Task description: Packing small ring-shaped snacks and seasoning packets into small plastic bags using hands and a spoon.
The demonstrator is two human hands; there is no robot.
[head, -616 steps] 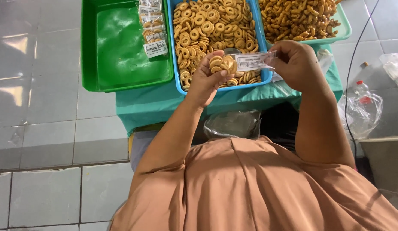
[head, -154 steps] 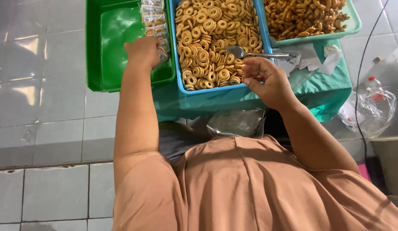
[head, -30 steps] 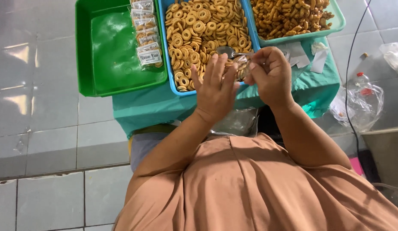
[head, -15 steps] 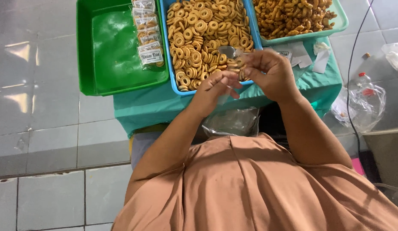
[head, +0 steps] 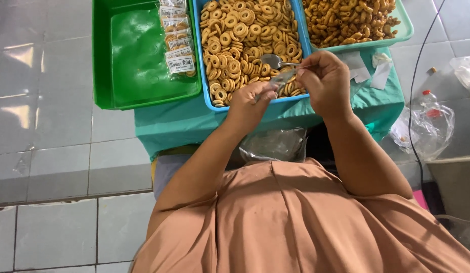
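Observation:
My left hand (head: 249, 100) and my right hand (head: 323, 81) meet over the near edge of a blue tray (head: 208, 96) full of golden ring-shaped cookies (head: 245, 35). Together they pinch a small clear plastic bag (head: 281, 79), stretched between the fingertips. It looks empty. A metal spoon (head: 271, 61) rests on the cookies just beyond the bag, its handle running toward my right fingers. I cannot tell whether that hand also grips the spoon.
A green tray (head: 139, 65) at the left holds a row of filled, labelled cookie packets (head: 176, 43). A pale green tray of twisted snacks (head: 351, 20) sits at the right. All stand on a table under teal cloth (head: 194, 121). Plastic bags with bottles (head: 427, 121) lie on the tiled floor.
My left hand has closed from spread fingers onto the bag. Both hands have settled lower, at the blue tray's near edge.

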